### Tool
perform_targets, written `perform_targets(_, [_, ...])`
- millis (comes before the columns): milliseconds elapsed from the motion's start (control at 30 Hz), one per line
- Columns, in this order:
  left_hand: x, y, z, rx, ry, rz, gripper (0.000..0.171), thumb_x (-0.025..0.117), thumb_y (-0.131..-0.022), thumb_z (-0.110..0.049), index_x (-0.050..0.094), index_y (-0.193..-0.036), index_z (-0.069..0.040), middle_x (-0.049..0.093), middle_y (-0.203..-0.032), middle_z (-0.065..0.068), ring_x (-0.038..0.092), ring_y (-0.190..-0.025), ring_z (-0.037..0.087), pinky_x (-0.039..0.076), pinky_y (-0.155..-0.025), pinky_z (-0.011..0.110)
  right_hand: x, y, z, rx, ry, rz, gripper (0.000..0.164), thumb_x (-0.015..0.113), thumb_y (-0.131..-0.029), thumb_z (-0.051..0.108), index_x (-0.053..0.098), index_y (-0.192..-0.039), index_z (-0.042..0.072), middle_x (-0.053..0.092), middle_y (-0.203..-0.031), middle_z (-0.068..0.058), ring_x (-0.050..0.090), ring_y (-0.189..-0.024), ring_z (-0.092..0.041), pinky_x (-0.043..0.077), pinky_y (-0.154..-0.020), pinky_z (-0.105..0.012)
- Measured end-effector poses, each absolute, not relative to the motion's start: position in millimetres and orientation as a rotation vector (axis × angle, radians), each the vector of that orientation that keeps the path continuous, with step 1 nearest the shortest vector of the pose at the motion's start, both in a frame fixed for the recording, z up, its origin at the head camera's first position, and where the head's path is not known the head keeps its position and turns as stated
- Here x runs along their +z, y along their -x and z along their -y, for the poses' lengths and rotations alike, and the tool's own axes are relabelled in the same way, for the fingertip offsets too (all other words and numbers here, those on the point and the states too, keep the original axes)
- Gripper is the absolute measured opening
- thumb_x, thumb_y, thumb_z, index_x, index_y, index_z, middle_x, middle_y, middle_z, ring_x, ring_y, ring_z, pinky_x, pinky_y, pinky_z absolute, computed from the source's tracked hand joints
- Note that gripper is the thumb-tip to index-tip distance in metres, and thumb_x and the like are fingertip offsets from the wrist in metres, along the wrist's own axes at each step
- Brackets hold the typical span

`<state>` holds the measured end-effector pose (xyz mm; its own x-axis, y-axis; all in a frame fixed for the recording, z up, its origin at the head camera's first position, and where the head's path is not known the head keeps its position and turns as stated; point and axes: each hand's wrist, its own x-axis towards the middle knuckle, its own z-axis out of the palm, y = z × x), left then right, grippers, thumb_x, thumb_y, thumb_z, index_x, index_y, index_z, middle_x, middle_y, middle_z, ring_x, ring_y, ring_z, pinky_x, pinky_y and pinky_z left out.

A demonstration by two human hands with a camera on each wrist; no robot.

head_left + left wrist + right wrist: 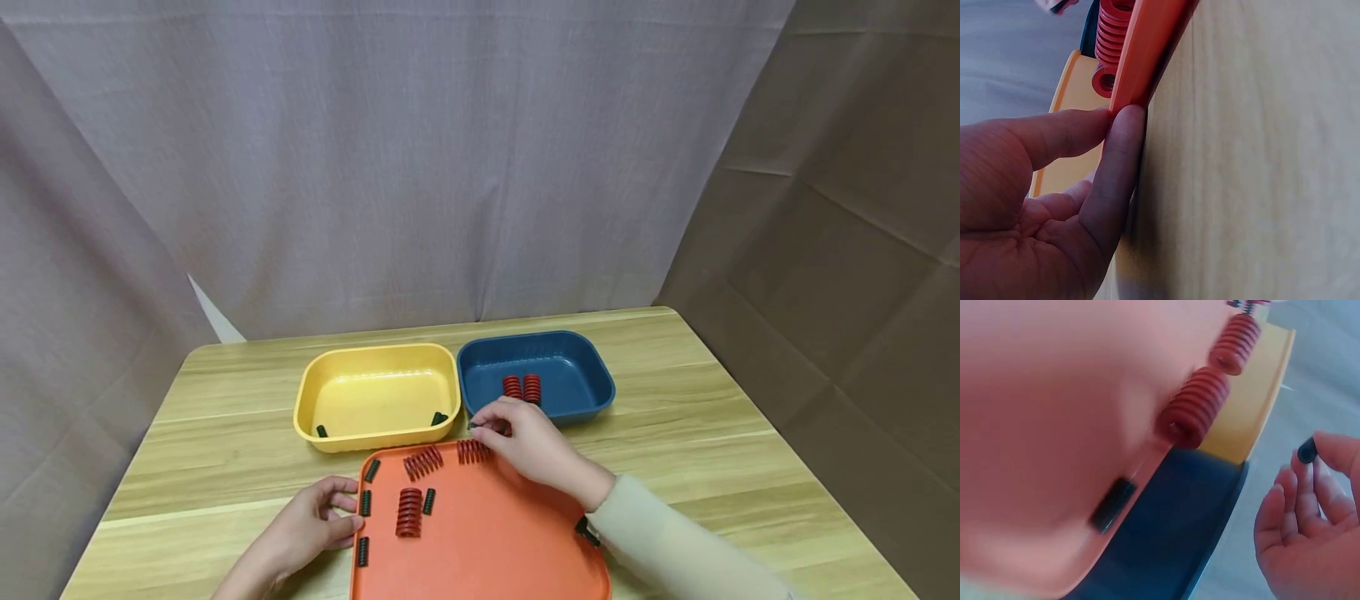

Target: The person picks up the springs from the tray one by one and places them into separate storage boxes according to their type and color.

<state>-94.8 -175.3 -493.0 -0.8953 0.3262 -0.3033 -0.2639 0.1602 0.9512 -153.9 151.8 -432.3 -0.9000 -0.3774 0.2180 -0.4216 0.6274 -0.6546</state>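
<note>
My left hand (309,527) pinches the left rim of an orange tray (487,550); in the left wrist view, its thumb and finger meet at the tray wall (1138,56). A small black spring (1307,450) is between the thumb and fingertips of my right hand (536,446), over the tray's far edge by the boxes. On the tray lie thick red springs (408,512) and several small black springs (429,501), some along the left rim. Another black spring (587,532) lies at the tray's right side, partly covered by the right sleeve.
Behind the tray stands a yellow box (375,392) with a few black springs (439,418) inside. A blue box (577,375) stands right beside it, with red springs (532,388) in it. The wooden table (750,475) reaches back to a grey curtain (450,167).
</note>
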Motion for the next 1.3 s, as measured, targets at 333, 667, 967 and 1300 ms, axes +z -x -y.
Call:
perform_targets(333, [-495,97,175,1.771,-0.062,-2.005,0.054,0.072,-0.084,0.0,0.043,-0.128,0.011,0.054,-0.104,0.018,0.061,-0.085,0.024,0.059,-0.074,0.039,-428,166,-117,1.236,-0.537,2.69,0.011,0.069,-0.091,0.026,0.071,-0.1,0.02,0.059,-0.085,0.013,0.054,-0.073,-0.008,0.05,-0.061,-0.025])
perform_targets(667, [-497,95,175,1.773,-0.066,-2.015,0.053,0.069,-0.085,0.004,0.041,-0.129,0.013,0.054,-0.104,0.018,0.06,-0.084,0.024,0.06,-0.072,0.04,-436,183,-84,1.207,-0.518,2.666,0.016,0.066,-0.094,0.027,0.072,-0.104,0.017,0.06,-0.087,0.011,0.055,-0.083,-0.009,0.052,-0.071,-0.027])
perform_targets(967, [-496,95,176,1.786,-0.073,-1.998,0.051,0.069,-0.085,0.005,0.041,-0.128,0.013,0.054,-0.104,0.018,0.06,-0.084,0.025,0.06,-0.073,0.04,-443,194,-54,1.069,-0.525,2.68,0.017,0.065,-0.094,0.027,0.072,-0.104,0.016,0.061,-0.09,0.008,0.057,-0.088,-0.014,0.051,-0.076,-0.029])
perform_targets(1300, [-495,94,176,1.791,-0.069,-2.004,0.051,0.069,-0.085,0.006,0.042,-0.128,0.013,0.054,-0.103,0.019,0.06,-0.083,0.025,0.06,-0.072,0.04,-452,200,-38,0.921,-0.552,2.749,0.015,0.064,-0.094,0.028,0.073,-0.103,0.019,0.06,-0.088,0.01,0.053,-0.085,-0.01,0.048,-0.069,-0.023])
